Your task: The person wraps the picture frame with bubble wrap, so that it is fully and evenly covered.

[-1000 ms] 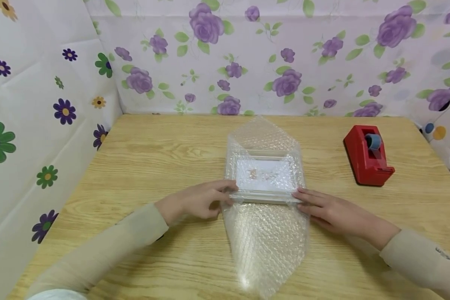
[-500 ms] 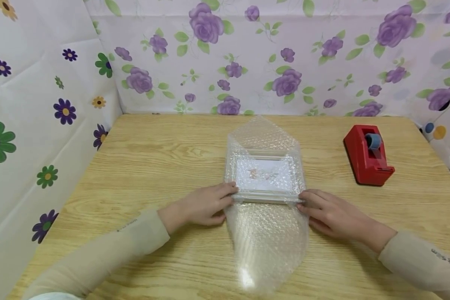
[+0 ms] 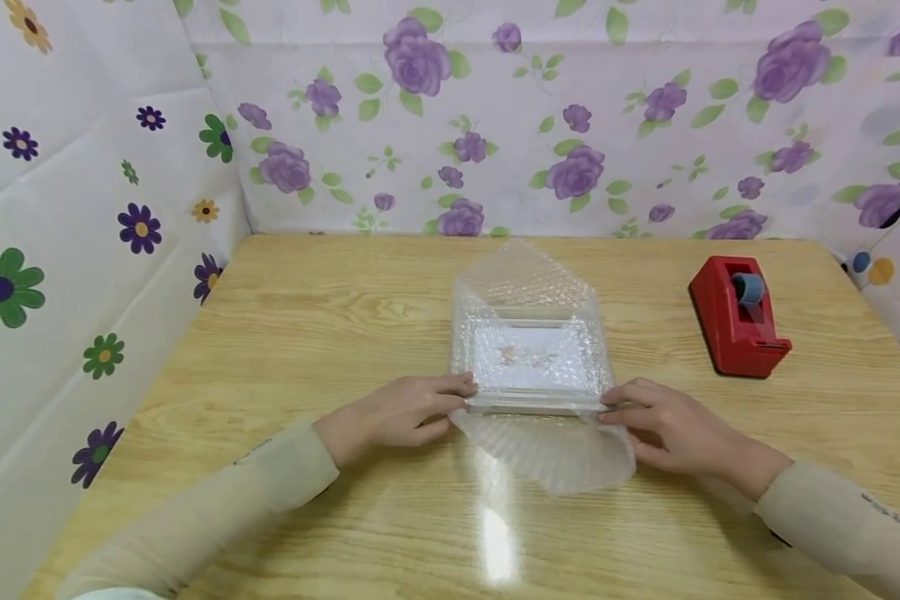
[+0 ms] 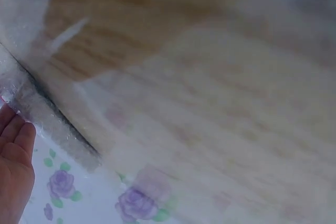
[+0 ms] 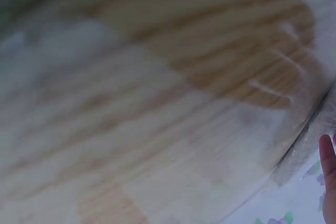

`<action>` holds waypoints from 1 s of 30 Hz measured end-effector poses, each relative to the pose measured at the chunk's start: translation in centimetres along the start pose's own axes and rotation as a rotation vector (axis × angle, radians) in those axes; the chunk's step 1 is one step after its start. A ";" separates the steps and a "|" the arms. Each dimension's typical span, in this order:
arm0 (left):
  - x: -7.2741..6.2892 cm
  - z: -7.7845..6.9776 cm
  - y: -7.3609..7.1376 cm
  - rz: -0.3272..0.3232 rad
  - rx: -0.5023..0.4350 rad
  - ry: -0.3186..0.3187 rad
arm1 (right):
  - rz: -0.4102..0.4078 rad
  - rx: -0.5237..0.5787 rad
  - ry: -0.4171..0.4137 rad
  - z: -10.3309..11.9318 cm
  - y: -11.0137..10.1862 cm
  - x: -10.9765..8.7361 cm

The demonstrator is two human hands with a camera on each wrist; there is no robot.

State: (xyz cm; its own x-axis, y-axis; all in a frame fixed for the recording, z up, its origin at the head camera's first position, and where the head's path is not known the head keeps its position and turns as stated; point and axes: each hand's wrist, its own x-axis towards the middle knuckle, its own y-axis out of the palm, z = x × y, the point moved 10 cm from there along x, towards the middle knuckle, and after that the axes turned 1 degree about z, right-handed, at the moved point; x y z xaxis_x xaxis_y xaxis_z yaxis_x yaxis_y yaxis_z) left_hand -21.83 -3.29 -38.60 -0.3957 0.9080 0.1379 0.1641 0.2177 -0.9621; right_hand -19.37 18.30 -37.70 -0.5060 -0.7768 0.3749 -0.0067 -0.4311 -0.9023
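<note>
Left hand (image 3: 403,410): fingers are standing narrow, pinching the clear, shiny bubble wrap (image 3: 462,329) at the near left corner of a pale rectangular picture frame (image 3: 532,407). The wrapped frame is lying between both hands' fingers, on a light wood-grain tabletop (image 3: 292,317). Near flap (image 3: 562,458) is fanning out between and below them; pointed far flap (image 3: 525,267) is lying beyond. Right hand (image 3: 678,425): fingers are curling, pinching the wrap's near right corner. A red wedge-shaped tape dispenser (image 3: 731,337) is sitting beyond and right of those fingers.
</note>
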 end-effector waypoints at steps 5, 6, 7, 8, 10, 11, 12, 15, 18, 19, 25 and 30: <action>-0.1 -0.8 -0.1 -0.003 -0.021 0.028 | -0.009 0.012 0.022 0.1 -0.3 -0.3; -0.2 -1.0 -0.1 -0.005 -0.025 0.034 | -0.008 0.010 0.029 0.2 -0.3 -0.3; -0.3 -1.1 -0.1 -0.007 -0.028 0.038 | -0.005 0.008 0.040 0.3 -0.4 -0.4; -0.4 -1.2 0.0 -0.013 -0.032 0.038 | -0.002 0.005 0.049 0.5 -0.4 -0.4; -0.6 -1.3 0.0 -0.012 -0.062 0.012 | -0.004 0.012 0.065 0.9 -0.6 -0.5; -0.7 -1.3 0.0 -0.011 -0.080 -0.008 | -0.006 0.016 0.073 1.1 -0.7 -0.6; -0.8 -1.3 0.0 -0.012 -0.102 -0.026 | -0.012 0.024 0.074 1.3 -0.7 -0.6; -1.1 -1.4 -0.2 -0.024 -0.159 -0.077 | -0.018 0.049 0.076 2.1 -0.9 -0.8; -1.3 -1.8 -0.3 -0.037 -0.180 -0.096 | -0.013 0.070 0.097 2.6 -0.8 -1.0; -1.4 -1.8 -0.2 -0.041 -0.184 -0.105 | -0.009 0.076 0.120 2.6 -0.8 -1.1; -1.7 -1.3 0.1 -0.052 -0.300 -0.194 | 0.020 0.084 0.233 2.4 -0.8 -1.4; -1.8 -0.9 0.2 -0.068 -0.432 -0.246 | 0.082 0.088 0.253 2.6 -0.5 -2.0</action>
State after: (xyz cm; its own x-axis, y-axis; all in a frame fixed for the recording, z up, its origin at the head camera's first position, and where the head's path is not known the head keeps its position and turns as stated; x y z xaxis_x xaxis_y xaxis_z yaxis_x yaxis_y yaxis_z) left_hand -20.29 -4.51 -38.85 -0.6117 0.7863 0.0872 0.4687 0.4491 -0.7607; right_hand -16.10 18.92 -37.46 -0.7015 -0.6758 0.2262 0.1123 -0.4183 -0.9014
